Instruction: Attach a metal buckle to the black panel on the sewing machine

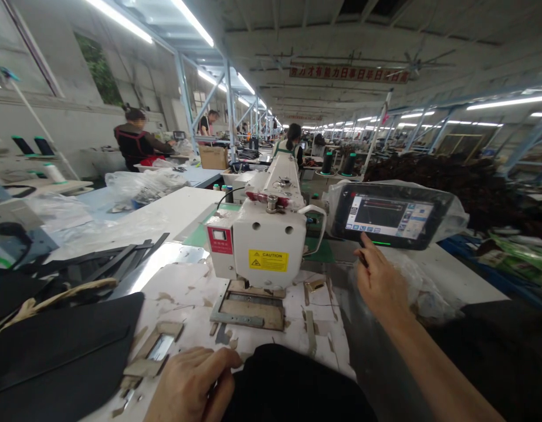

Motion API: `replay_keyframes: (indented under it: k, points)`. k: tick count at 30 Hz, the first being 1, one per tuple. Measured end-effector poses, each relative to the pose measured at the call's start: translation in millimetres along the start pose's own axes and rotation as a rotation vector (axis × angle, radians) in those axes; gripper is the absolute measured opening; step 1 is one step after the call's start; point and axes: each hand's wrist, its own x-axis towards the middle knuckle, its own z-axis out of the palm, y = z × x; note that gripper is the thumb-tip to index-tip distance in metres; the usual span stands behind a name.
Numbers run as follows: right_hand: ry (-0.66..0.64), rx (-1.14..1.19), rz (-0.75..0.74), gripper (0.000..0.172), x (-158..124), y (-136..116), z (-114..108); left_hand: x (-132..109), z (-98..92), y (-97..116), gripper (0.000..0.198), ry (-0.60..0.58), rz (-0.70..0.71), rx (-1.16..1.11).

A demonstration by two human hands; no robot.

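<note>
At the lower left, my left hand [194,381] is closed, fingers curled, beside a black piece of material [292,381] that rises from the bottom edge. Whether its hidden fingers grip that material is unclear. My right hand [380,278] reaches up to a touch-screen panel [385,214], its index fingertip at the panel's lower edge. The other fingers are curled around something small and dark that I cannot make out. Between both hands stands a white sewing machine head [271,234] with a yellow caution label. Under it, a metal clamp frame [249,310] sits on the worn white work surface [187,287].
Flat black panels [64,351] and black strips [121,258] lie to the left. Plastic bags [143,187] rest on a table behind them. Black thread cones [327,164] stand behind the screen. Dark material is heaped [438,181] at the right. Several people work farther back.
</note>
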Motion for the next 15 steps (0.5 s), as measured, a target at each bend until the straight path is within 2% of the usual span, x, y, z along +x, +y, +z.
replay_keyframes:
  k: [3, 7, 11, 13, 15]
  points:
    - [0.016, -0.052, 0.033, 0.022, 4, 2, 0, -1, 2.3, -4, 0.017, 0.005, 0.02, 0.002]
    - [-0.039, -0.126, 0.067, 0.028, 13, 1, -7, 2, 1.6, -3, 0.016, 0.018, 0.038, -0.011]
    - [-0.039, 0.007, 0.117, 0.049, 10, -6, -28, 6, -5.2, 7, 0.018, 0.011, 0.004, -0.007]
    - [-0.061, 0.089, 0.159, 0.041, 2, -4, -39, 5, -9.1, 12, 0.019, -0.042, -0.018, -0.022]
    - [-0.177, 0.152, 0.162, 0.031, -12, 6, -45, 3, -13.0, 17, 0.021, -0.152, -0.059, -0.045]
